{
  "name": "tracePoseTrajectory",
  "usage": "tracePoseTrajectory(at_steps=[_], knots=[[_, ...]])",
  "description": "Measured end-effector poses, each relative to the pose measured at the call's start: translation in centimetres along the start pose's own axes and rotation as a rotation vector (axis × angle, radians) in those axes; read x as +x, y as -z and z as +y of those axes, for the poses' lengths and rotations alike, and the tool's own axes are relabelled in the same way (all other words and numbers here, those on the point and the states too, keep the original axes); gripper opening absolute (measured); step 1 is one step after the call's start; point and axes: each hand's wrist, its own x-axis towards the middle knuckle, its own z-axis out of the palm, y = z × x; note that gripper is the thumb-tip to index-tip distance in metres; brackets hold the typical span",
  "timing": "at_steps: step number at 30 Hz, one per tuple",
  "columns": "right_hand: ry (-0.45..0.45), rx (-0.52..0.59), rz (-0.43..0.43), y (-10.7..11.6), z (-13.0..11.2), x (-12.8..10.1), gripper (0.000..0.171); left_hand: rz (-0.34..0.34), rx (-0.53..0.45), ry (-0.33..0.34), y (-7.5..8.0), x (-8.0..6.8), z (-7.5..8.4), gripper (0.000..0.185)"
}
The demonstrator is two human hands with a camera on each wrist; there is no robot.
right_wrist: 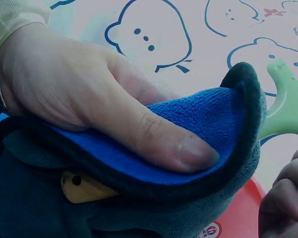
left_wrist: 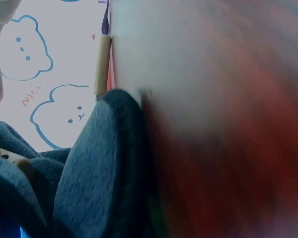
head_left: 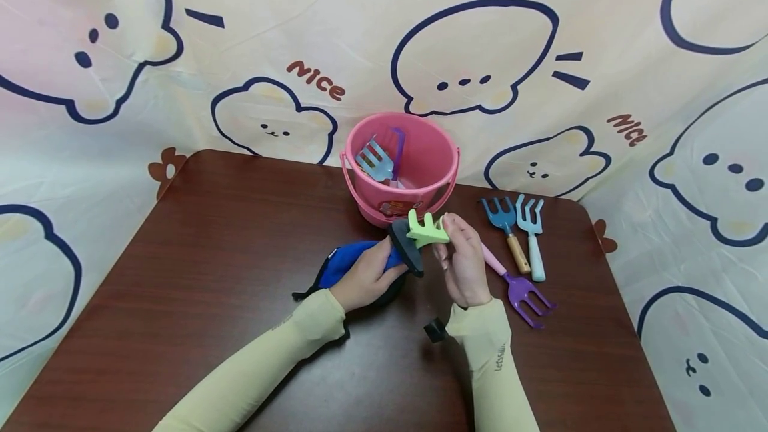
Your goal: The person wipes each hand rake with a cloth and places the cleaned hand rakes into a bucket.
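My left hand grips a blue and dark grey cloth, its thumb lying along the blue side. In the right wrist view the same cloth curves up around that thumb, and a wooden handle end with a hole shows among its folds. With its fingers, my right hand holds a light green toy hand fork by the base of its head. The cloth's dark edge overlaps the fork's tines in the head view. The fork's handle is hidden there.
A pink bucket behind my hands contains a light blue fork and a purple tool. At the right lie a dark blue fork with wooden handle, a pale blue fork and a purple fork on the brown table.
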Motion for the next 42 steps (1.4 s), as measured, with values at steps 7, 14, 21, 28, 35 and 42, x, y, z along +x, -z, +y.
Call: tracePoseTrajectory(at_steps=[7,14,21,28,35,42], knots=[[0.076,0.085,-0.017,0.8,-0.9,0.1,0.033,-0.049,0.079,0.010,0.5,0.1,0.0,0.049],[0.109,0.120,-0.038,2.2,-1.7,0.3,0.034,-0.069,0.088,0.003,0.8,0.4,-0.3,0.045],[0.125,0.136,-0.021,2.5,-2.1,0.5,0.033,-0.091,-0.001,0.012,1.8,0.9,-0.7,0.046],[0.130,0.237,-0.012,2.7,-2.5,0.1,0.038,-0.154,-0.128,0.087,3.1,0.8,-1.2,0.046],[0.194,0.279,0.001,4.2,-4.5,-0.6,0.033,-0.298,-0.026,0.128,3.6,0.9,-1.4,0.017],[0.318,0.104,-0.003,4.6,-6.1,-1.5,0.031,-0.356,0.057,0.133,3.1,0.8,-1.0,0.046]])
